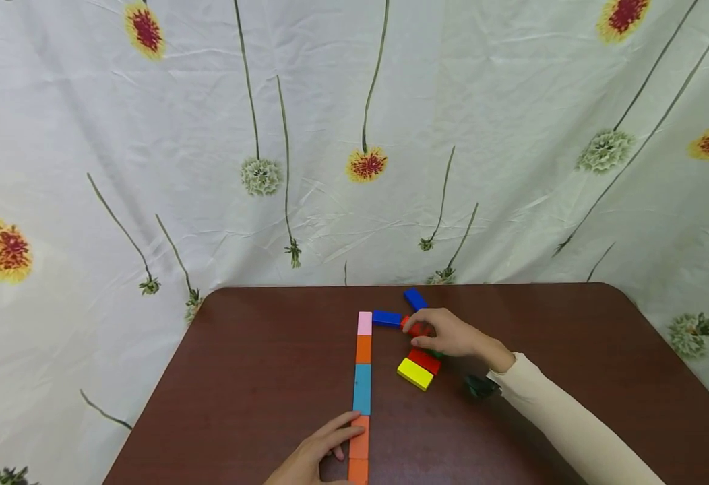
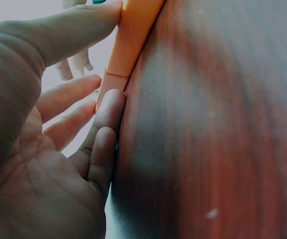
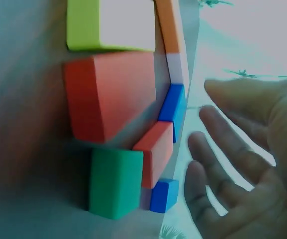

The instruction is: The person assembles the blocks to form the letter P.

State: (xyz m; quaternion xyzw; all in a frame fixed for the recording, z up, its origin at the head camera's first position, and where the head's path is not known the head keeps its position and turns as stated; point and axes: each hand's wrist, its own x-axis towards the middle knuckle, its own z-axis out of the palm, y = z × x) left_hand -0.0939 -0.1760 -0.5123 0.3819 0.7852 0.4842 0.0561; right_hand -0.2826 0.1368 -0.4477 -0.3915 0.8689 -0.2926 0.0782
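A straight row of blocks runs away from me: a pink block (image 1: 364,323), an orange block (image 1: 363,349), a light blue block (image 1: 362,389) and two more orange blocks (image 1: 359,441) at the near end. My left hand (image 1: 315,455) rests along the row's left side, extended fingers touching the near orange blocks. Over the loose blocks hovers my right hand (image 1: 451,333), its fingers loosely bent with nothing between them. Beneath and beside it lie a small red block (image 3: 156,154), a green block (image 3: 116,181), a larger red block (image 3: 123,94) and a yellow block (image 1: 415,374).
One blue block (image 1: 387,318) extends right from the pink end of the row; another blue block (image 1: 414,298) lies near the back edge of the brown table (image 1: 257,377). Behind the table hangs a white flowered cloth (image 1: 324,222). A dark wrist device (image 1: 482,386) shows below the right sleeve.
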